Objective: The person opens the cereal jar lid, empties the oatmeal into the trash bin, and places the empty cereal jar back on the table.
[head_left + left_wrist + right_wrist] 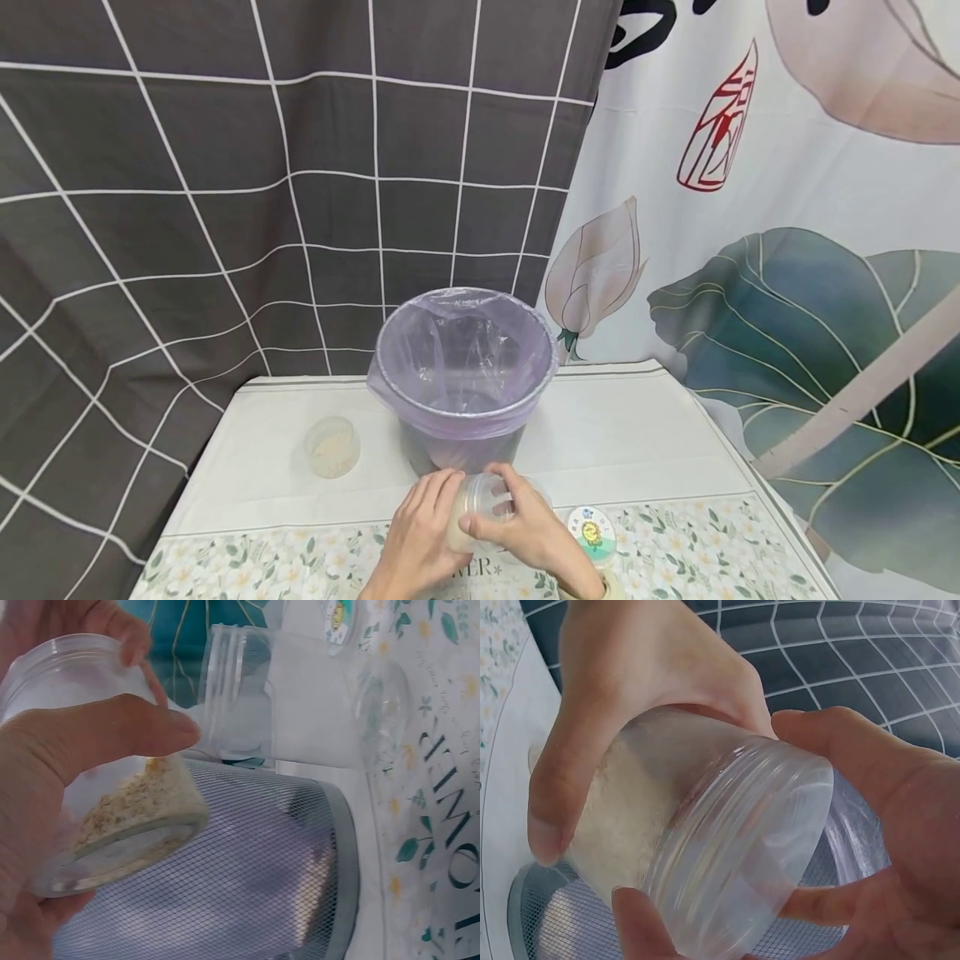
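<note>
My left hand (420, 533) grips the body of a clear plastic jar (142, 799) holding pale, oat-like flakes. The jar is tilted, with the flakes lying toward its base in the left wrist view. At its ridged mouth, my right hand (531, 527) holds the rim between thumb and fingers, plain in the right wrist view. No lid shows on this jar. Beyond it, a second clear jar (311, 705) is visible in the left wrist view, seemingly without contents. A round lid (592, 533) with a yellow sunflower picture lies right of my right hand.
Just beyond my hands stands a mesh bin (465, 442) lined with a purple plastic bag (408, 400). A clear round tub (332, 447) with pale contents is to its left. The white table (247, 467) has a floral front part; a dark checked curtain (225, 208) hangs behind.
</note>
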`<state>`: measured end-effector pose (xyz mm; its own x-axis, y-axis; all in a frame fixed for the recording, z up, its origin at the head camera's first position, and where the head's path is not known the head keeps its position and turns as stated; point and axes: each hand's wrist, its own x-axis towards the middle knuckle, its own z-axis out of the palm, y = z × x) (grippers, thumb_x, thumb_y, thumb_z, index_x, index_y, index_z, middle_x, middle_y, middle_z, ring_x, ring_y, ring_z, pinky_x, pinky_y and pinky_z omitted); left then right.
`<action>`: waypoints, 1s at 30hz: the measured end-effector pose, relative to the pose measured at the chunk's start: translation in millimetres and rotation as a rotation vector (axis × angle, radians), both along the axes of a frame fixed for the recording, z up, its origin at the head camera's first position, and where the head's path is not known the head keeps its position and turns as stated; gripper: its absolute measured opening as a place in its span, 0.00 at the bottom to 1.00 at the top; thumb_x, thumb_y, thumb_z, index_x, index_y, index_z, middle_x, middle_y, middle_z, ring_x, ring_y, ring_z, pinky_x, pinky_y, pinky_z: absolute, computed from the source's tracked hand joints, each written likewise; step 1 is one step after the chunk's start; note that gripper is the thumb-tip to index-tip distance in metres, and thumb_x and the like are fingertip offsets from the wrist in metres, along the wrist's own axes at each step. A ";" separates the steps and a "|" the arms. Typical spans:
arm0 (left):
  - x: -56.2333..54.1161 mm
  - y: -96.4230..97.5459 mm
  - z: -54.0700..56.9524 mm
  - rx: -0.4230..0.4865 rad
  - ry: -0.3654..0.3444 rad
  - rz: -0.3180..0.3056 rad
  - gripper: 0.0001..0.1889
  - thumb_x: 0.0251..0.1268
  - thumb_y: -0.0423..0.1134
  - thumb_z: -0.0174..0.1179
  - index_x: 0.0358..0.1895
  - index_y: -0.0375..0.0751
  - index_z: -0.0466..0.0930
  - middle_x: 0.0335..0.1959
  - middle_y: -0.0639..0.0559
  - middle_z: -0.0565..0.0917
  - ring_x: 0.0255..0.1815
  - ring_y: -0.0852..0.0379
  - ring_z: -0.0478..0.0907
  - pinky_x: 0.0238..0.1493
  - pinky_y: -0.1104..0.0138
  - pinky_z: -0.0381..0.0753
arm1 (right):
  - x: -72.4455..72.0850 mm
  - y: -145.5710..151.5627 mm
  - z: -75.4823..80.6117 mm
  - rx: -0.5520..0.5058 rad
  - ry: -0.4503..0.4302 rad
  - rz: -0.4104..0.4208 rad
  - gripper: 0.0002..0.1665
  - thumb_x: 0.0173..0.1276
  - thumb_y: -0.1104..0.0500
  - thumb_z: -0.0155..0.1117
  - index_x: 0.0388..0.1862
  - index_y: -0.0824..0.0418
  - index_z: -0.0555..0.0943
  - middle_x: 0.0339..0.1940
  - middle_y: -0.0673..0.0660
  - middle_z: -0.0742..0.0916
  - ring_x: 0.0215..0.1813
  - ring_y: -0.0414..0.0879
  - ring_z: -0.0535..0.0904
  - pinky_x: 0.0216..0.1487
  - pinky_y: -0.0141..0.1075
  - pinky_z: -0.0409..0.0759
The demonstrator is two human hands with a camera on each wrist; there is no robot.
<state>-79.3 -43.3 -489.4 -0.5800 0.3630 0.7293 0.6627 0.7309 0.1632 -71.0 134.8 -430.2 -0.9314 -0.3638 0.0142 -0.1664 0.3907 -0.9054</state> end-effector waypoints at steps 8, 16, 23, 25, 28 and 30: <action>0.4 -6.6 7.2 0.019 -0.229 -0.075 0.48 0.10 0.46 0.75 0.53 0.40 0.72 0.48 0.56 0.75 0.49 0.58 0.72 0.52 0.64 0.77 | 4.6 2.6 -1.4 0.141 0.087 0.011 0.42 0.52 0.43 0.68 0.63 0.54 0.64 0.55 0.62 0.75 0.47 0.54 0.74 0.40 0.46 0.77; 0.1 -15.0 15.3 0.061 -0.565 -0.188 0.49 0.18 0.43 0.75 0.60 0.49 0.67 0.54 0.62 0.72 0.54 0.59 0.67 0.52 0.58 0.77 | 8.0 5.0 0.7 0.182 0.098 0.050 0.44 0.50 0.41 0.69 0.65 0.43 0.63 0.57 0.59 0.72 0.50 0.56 0.74 0.34 0.43 0.79; -3.3 -26.0 18.1 0.049 -0.799 -0.318 0.49 0.25 0.46 0.75 0.63 0.53 0.62 0.54 0.64 0.73 0.52 0.58 0.70 0.48 0.57 0.77 | 9.8 8.2 1.8 0.177 0.127 0.162 0.44 0.50 0.40 0.69 0.66 0.39 0.62 0.56 0.54 0.72 0.53 0.57 0.71 0.36 0.37 0.80; -4.5 -28.5 18.7 0.071 -0.849 -0.366 0.49 0.27 0.47 0.75 0.64 0.52 0.62 0.53 0.63 0.73 0.51 0.59 0.71 0.46 0.60 0.77 | 9.7 9.3 2.4 0.183 0.174 0.200 0.44 0.50 0.41 0.69 0.66 0.41 0.62 0.56 0.51 0.72 0.54 0.54 0.70 0.37 0.34 0.78; -6.3 -31.4 19.5 0.109 -0.899 -0.441 0.48 0.30 0.49 0.75 0.64 0.52 0.62 0.52 0.62 0.74 0.49 0.62 0.71 0.45 0.67 0.77 | 9.3 10.9 3.6 0.183 0.254 0.257 0.44 0.50 0.44 0.70 0.66 0.44 0.63 0.56 0.47 0.71 0.53 0.49 0.70 0.38 0.30 0.76; -7.7 -32.5 19.9 0.135 -0.909 -0.492 0.48 0.30 0.51 0.75 0.64 0.53 0.61 0.52 0.61 0.74 0.49 0.62 0.71 0.47 0.67 0.76 | 8.7 11.5 4.1 0.186 0.293 0.285 0.44 0.50 0.46 0.71 0.66 0.45 0.63 0.57 0.45 0.70 0.52 0.46 0.71 0.38 0.29 0.75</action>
<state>-87.0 -75.8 -469.5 -0.7409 0.6561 0.1435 0.4683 0.3516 0.8106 -62.3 146.4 -426.1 -0.7602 -0.6263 0.1726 -0.5298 0.4440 -0.7226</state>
